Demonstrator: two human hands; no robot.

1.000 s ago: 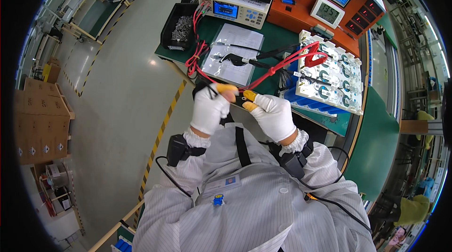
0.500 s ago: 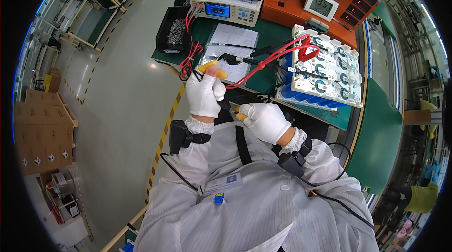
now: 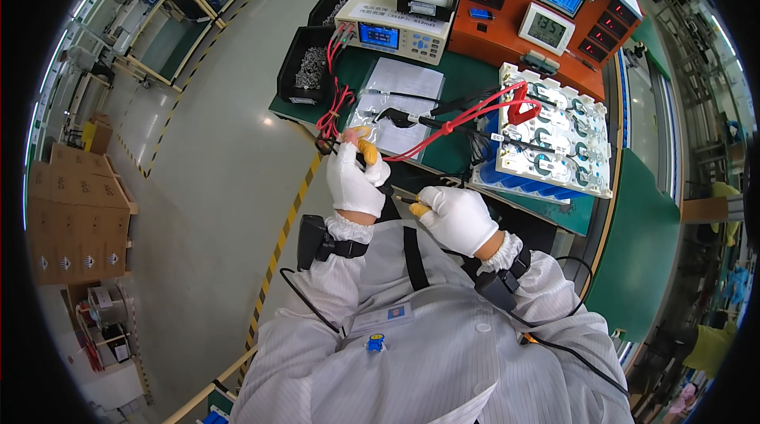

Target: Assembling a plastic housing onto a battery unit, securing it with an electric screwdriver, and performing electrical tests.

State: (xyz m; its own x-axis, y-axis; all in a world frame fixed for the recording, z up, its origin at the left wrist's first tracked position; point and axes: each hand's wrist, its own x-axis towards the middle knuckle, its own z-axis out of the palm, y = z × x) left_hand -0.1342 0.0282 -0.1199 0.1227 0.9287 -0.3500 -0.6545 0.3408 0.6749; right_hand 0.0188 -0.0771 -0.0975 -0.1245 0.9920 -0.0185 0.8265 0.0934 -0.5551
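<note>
My left hand (image 3: 358, 177), in a white glove with yellow fingertip covers, is closed around what looks like a black cable (image 3: 324, 144), whose loops show at the fingertips. To its right, lower, my gloved right hand (image 3: 457, 220) pinches a thin dark rod-like piece (image 3: 404, 200) that points toward the left hand; its kind is unclear. Just beyond the left hand, red leads (image 3: 336, 103) hang from a white bench meter (image 3: 400, 38). A red clip (image 3: 522, 103) on red cables rests on a battery pack (image 3: 554, 135) with a white top and blue cells.
Black bins (image 3: 305, 68) with small metal parts stand at the bench's left edge. Papers in a clear sleeve (image 3: 400, 107) lie on the green bench top (image 3: 467, 68). Behind are an orange instrument cabinet (image 3: 507, 20) and a digital clock (image 3: 546, 29). Brown cartons (image 3: 83, 218) stand far left.
The view has shifted slightly, so the bench sits a little lower and to the right. The thin dark piece at my right fingertips shows more clearly. Both hands stay closed.
</note>
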